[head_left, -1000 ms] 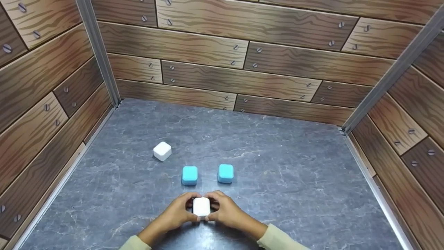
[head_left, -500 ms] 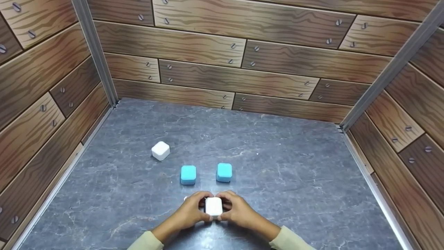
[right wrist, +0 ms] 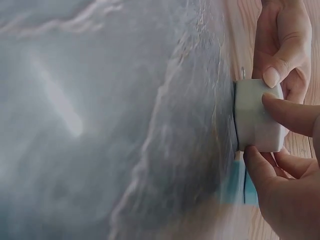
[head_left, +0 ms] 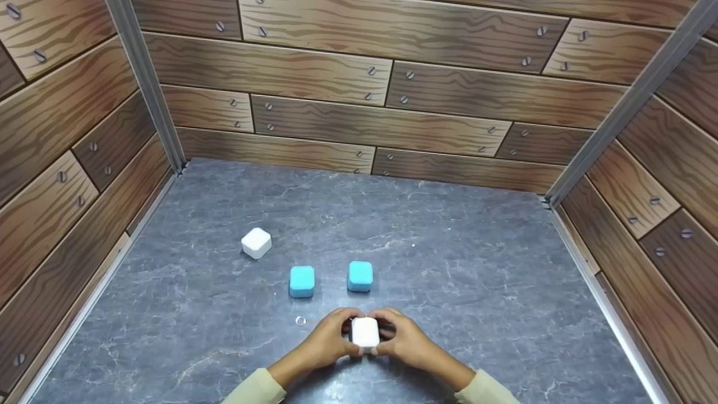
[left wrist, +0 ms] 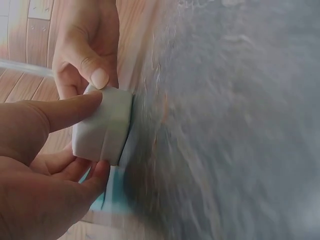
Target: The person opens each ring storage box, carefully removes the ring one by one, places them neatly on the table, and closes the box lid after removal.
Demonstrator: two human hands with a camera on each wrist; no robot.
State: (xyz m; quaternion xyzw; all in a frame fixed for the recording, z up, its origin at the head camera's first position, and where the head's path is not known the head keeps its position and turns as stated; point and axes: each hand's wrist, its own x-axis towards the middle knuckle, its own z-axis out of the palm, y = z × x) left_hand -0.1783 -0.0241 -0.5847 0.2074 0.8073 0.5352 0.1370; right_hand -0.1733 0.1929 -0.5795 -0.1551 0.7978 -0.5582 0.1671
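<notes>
Near the front middle of the grey tabletop, a white block with rounded corners sits between both hands in the head view. My left hand grips its left side, thumb at the near face and fingers at the far face. From the other side my right hand grips it the same way. In the left wrist view the block has its base right at the tabletop, thumbs on its near face. The right wrist view shows the same white block pinched by thumbs and fingers.
Beyond the hands stand two turquoise blocks, side by side with a gap. Another white block sits turned at an angle farther left. A small clear round piece lies left of my left hand. Wood-patterned walls enclose the tabletop.
Both hands have slid the white block to the right along the tabletop. The small round piece, hidden before, now shows behind them. The whole scene shifts slightly as the head camera moves.
</notes>
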